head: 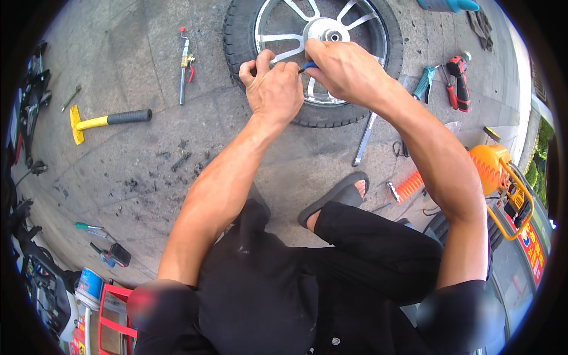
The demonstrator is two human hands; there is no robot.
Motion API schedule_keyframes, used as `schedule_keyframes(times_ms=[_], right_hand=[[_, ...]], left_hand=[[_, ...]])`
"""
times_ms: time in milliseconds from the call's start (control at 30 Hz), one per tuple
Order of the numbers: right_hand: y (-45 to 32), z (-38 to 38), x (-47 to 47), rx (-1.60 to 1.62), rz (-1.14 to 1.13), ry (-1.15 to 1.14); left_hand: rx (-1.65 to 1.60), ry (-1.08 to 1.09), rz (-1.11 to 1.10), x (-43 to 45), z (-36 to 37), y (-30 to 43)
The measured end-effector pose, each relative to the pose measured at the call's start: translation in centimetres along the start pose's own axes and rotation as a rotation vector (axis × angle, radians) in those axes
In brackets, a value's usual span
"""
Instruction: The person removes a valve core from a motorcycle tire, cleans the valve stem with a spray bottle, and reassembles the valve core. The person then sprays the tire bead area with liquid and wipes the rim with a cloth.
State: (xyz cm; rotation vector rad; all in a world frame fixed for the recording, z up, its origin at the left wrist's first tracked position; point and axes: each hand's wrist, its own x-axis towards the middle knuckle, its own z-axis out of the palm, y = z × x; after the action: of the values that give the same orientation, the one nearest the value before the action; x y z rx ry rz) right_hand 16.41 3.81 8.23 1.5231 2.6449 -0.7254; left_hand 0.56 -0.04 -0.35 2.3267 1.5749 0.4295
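Observation:
A motorcycle wheel with a black tyre (242,37) and silver alloy spokes lies flat on the ground before me. Over its near left rim is my left hand (277,86), fingers bent; whether it holds something small is hidden. My right hand (344,69), above the spokes and close to the hub (326,31), is closed on a small tool with a blue handle (310,65). The tool's dark tip points at the fingers of my left hand. A flat metal bar (366,140) reaches out from beside the tyre at the near right.
A yellow hammer (95,123) and a brass-valved metal tube (184,62) lie left. At right are a teal air blow gun (424,83), a red and black power tool (461,82), an orange coiled hose (409,186) and a yellow compressor (490,168). A red metal rack (106,306) stands lower left.

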Motion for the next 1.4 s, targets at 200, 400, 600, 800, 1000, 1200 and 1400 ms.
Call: schedule_keyframes(times_ms=[200, 400, 600, 800, 1000, 1200, 1400], right_hand=[[-0.7, -0.7, 0.7, -0.017, 0.109, -0.08], [-1.1, -1.0, 1.1, -0.014, 0.113, -0.047], [0.0, -1.9, 1.0, 0.055, 0.045, 0.053], [1.5, -5.0, -4.4, 0.38, 0.234, 0.152], [3.5, 7.9, -27.7, 0.447, 1.006, 0.178], [-0.7, 18.1, -35.3, 0.309, 1.477, 0.399], [-3.4, 16.5, -33.5, 0.398, 1.445, 0.65]], left_hand=[[0.005, -0.028, -0.01, 0.1, -0.1, 0.0], [0.015, -0.027, -0.017, 0.2, -0.1, -0.1], [-0.002, -0.018, -0.02, 0.2, -0.4, 0.4], [-0.019, 0.048, 0.027, 0.1, -0.5, 0.2], [-0.39, 0.327, -0.119, -1.5, -3.4, -2.0], [-1.256, -0.199, -0.901, -2.4, -2.1, -8.4], [-1.594, -0.278, -1.073, 0.5, -3.8, -6.6]])
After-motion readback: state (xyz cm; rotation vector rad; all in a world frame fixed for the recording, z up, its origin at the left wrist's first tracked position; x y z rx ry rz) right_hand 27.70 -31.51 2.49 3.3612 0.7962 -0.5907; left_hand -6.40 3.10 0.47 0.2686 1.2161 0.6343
